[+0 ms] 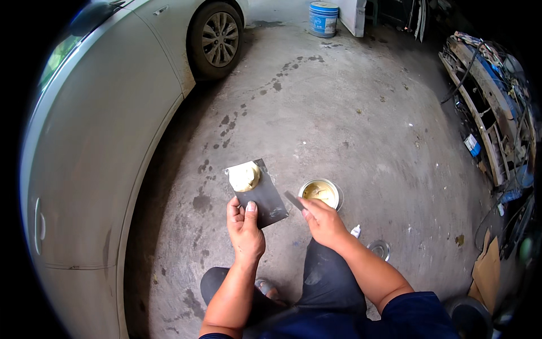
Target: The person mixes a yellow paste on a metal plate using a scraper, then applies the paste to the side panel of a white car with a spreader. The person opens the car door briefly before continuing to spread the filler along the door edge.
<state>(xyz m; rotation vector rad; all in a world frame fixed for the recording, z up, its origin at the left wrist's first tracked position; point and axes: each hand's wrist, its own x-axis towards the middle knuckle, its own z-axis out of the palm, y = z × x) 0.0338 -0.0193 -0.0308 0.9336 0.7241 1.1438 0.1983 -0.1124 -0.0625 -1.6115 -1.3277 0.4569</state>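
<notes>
My left hand point(244, 229) grips a dark flat rectangular plate point(266, 200), its thumb on top, with a thick lump of cream paste point(244, 176) on the far-left corner. My right hand point(324, 225) is closed on a narrow dark scraper point(294, 200), held to the right of the plate and just in front of an open round tin point(320, 191) of cream paste on the floor. A small white tube point(355, 231) and a round metal lid point(379, 250) lie beside my right forearm.
A pale car point(84, 158) with its wheel point(217, 40) fills the left. A blue bucket point(323, 21) stands at the back. Stacked car parts point(485, 107) and torn cardboard point(484, 268) line the right side of the stained concrete floor point(384, 135).
</notes>
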